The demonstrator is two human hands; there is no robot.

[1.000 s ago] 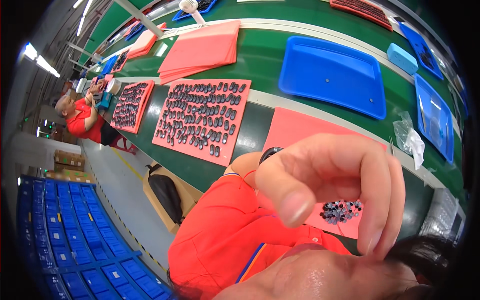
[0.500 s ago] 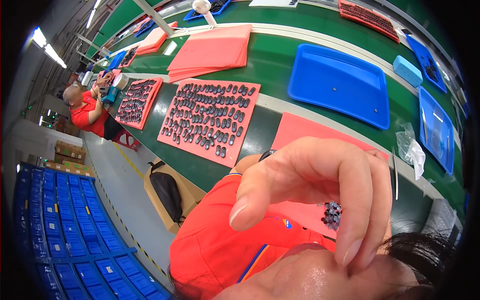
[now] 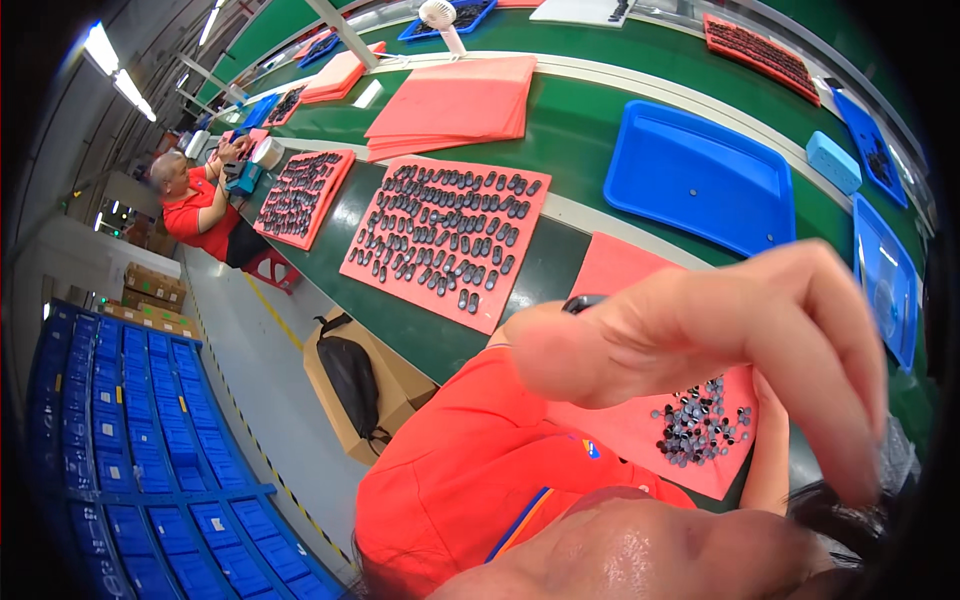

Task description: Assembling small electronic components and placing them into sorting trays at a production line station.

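Observation:
My left hand [image 3: 740,320] is raised close to the camera, with a dark band [image 3: 583,303] at its wrist. Its fingers curve downward, apart from the thumb, and nothing is in them; motion blurs them a little. Behind it, a heap of small round dark and silvery pieces [image 3: 700,425] lies on a pink sheet [image 3: 625,265]. My right forearm [image 3: 768,460] rests beside that heap, its hand covered by my left one. To the left, a pink sheet [image 3: 375,275] carries rows of small dark oblong parts [image 3: 440,230].
A blue tray [image 3: 700,165] with a few tiny pieces lies beyond the sheet. Stacked pink sheets [image 3: 455,100] and a white handheld fan [image 3: 440,18] stand farther back. A co-worker in red [image 3: 200,215] sits at the far left. Blue drawer racks [image 3: 150,440] and a cardboard box [image 3: 325,385] are at left.
My left hand has moved right and its fingers have stretched away. More of the small round pieces and my right forearm now show. The whole view has shifted slightly.

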